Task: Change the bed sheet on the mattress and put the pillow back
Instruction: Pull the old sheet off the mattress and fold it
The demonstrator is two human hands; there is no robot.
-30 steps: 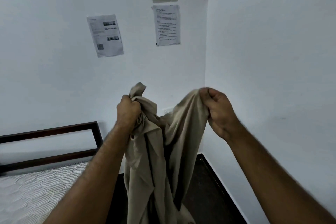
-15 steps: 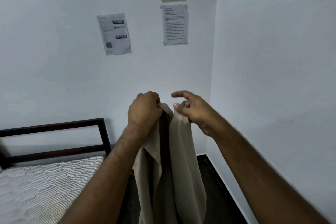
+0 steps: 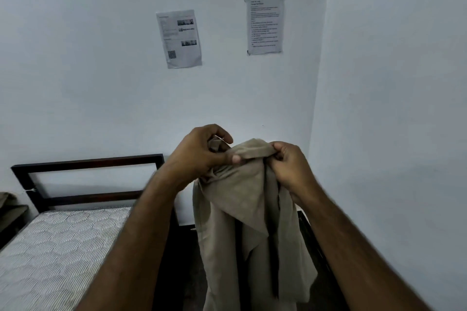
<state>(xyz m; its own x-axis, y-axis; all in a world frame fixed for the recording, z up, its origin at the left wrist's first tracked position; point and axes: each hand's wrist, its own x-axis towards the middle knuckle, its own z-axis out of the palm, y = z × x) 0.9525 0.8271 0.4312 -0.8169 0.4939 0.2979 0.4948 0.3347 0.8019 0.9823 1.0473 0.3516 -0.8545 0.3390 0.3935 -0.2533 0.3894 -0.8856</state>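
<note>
Beige bed sheet (image 3: pixel 242 209), spread between raised hands a second ago, is now bunched at chest height, gripped by the curled fingers of the left hand (image 3: pixel 202 154) and right hand (image 3: pixel 288 166), beside the bare mattress (image 3: pixel 50 247), suggesting an edge is being sought.

The hanging sheet (image 3: pixel 242 222) fills the dark floor gap (image 3: pixel 177 260) between mattress (image 3: pixel 50 255) and right wall (image 3: pixel 391 134); headboard (image 3: pixel 86 159) blocks the bed's far end; air above the mattress lies open.
</note>
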